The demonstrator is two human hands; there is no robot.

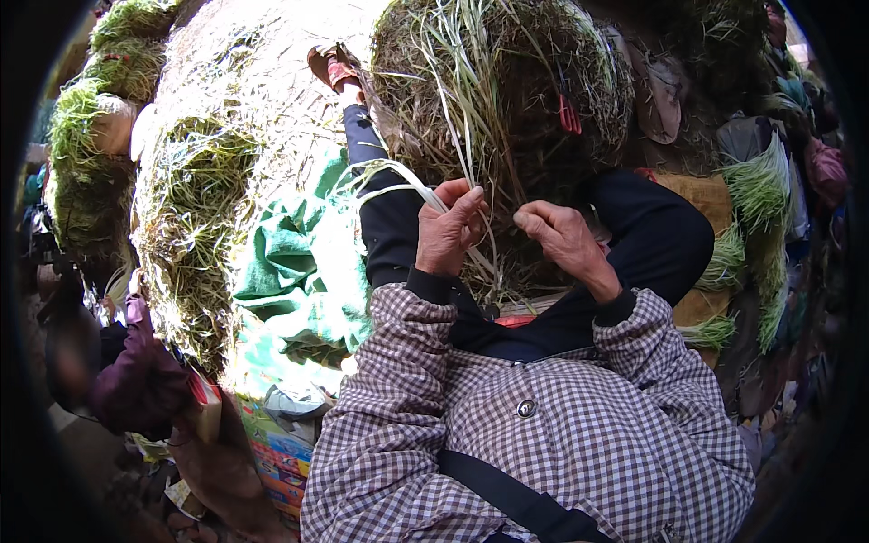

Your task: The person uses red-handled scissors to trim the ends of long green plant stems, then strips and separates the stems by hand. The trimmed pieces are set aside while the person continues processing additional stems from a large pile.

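My left hand is shut on a few pale stalks, pinched between thumb and fingers. Their white ends curl out to the left, over my dark trouser leg, and more lengths show below the hand. To its right, my right hand has thumb and forefinger pressed together; no stalk can be made out in them. Between my legs and beyond the hands lies a large heap of grass-like stalks, green and dry brown mixed. A red looped handle sticks out of the heap; the rest of that tool is hidden.
A crumpled green cloth lies at left, beside another heap of stalks. Tied green bundles stand at right, others at far left. A person's purple sleeve shows at left, near a printed carton.
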